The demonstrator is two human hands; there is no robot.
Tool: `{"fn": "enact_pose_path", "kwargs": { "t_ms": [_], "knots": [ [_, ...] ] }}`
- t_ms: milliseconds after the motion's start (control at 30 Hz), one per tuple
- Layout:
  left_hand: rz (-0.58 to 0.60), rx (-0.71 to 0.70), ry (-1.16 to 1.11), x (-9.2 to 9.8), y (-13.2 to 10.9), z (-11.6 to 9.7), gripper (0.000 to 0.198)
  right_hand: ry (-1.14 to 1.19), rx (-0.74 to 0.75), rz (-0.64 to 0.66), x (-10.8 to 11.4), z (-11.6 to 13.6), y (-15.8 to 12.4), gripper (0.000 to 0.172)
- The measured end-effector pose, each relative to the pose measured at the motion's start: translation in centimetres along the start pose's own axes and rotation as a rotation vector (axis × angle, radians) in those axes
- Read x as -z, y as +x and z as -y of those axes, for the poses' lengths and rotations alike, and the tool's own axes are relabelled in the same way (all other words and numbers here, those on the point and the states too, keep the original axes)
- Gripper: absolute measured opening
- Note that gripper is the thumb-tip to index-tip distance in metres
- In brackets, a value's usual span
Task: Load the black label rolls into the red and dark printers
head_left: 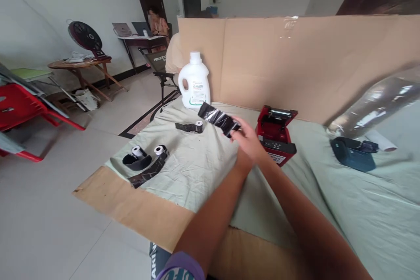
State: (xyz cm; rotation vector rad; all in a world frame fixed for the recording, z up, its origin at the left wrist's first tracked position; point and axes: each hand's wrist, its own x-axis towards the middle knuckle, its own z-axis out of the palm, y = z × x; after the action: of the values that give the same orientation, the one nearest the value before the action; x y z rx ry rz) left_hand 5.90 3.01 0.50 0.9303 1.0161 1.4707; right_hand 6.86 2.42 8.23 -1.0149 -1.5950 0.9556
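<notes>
My right hand point(246, 139) pinches one end of a glossy black strip point(216, 118), which stretches up and left above the cloth. Behind my right wrist, my left hand point(244, 161) is mostly covered and its fingers are hidden. Just right of my hands stands a small red and black printer point(275, 135) with its lid raised. Small white-cored rolls with black tails lie to the left: one roll point(199, 126) near the bottle, another roll point(160, 151) with a long tail, and a third roll point(137, 152) beside it.
A white detergent bottle point(196, 81) stands against a cardboard panel point(256, 61) at the back. On the right are a dark blue device point(352, 155) and a clear plastic bag point(377, 100). Pale cloth point(203, 175) covers the board point(138, 210). A person point(159, 26) sits at a far desk.
</notes>
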Motion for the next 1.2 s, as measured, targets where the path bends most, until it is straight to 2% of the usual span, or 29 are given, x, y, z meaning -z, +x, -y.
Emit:
{"fn": "enact_pose_path", "kwargs": {
  "t_ms": [100, 200, 267, 367, 467, 600, 700, 800, 900, 1033, 1200],
  "knots": [
    [0.057, -0.116, 0.073, 0.3, 0.2, 1.0, 0.024, 0.114, -0.012, -0.158, 6.4, 0.8, -0.6, 0.058],
    [0.097, -0.168, 0.147, 0.7, 0.3, 2.0, 0.018, 0.102, -0.003, -0.262, 11.4, 0.8, -0.9, 0.058],
    [0.103, -0.151, 0.152, 0.7, 0.3, 2.2, 0.019, 0.043, -0.038, -0.32, 13.8, 0.4, -1.1, 0.053],
    [0.109, -0.143, 0.134, 0.6, 0.1, 1.9, 0.015, 0.012, -0.149, -0.366, 16.1, -0.4, -1.4, 0.038],
    [0.075, -0.186, 0.094, 0.7, -0.4, 1.4, 0.012, 0.082, -0.226, -0.291, 17.1, -0.8, -1.7, 0.028],
    [0.004, -0.395, 0.2, 1.2, -1.2, 0.9, 0.047, 0.086, -0.215, -0.198, 17.7, -1.3, -1.7, 0.033],
    [0.076, -0.677, 0.404, 1.5, -1.6, 0.6, 0.055, -0.193, -0.173, -0.193, 17.9, -2.2, -1.4, 0.028],
    [0.158, -0.944, 0.583, 1.5, -1.8, 0.5, 0.049, -0.513, -0.12, -0.116, 17.8, -3.2, -1.1, 0.026],
    [0.209, -1.119, 0.76, 1.2, -2.1, 0.4, 0.038, -0.71, -0.132, -0.051, 17.4, -4.0, -0.7, 0.03],
    [0.179, -1.212, 0.84, 0.8, -2.2, 0.6, 0.028, -0.812, -0.21, -0.027, 16.8, -4.6, -0.1, 0.03],
    [0.145, -1.213, 0.927, 0.6, -2.2, 1.0, 0.028, -0.81, -0.254, -0.075, 16.5, -5.1, 0.3, 0.032]
  ]
}}
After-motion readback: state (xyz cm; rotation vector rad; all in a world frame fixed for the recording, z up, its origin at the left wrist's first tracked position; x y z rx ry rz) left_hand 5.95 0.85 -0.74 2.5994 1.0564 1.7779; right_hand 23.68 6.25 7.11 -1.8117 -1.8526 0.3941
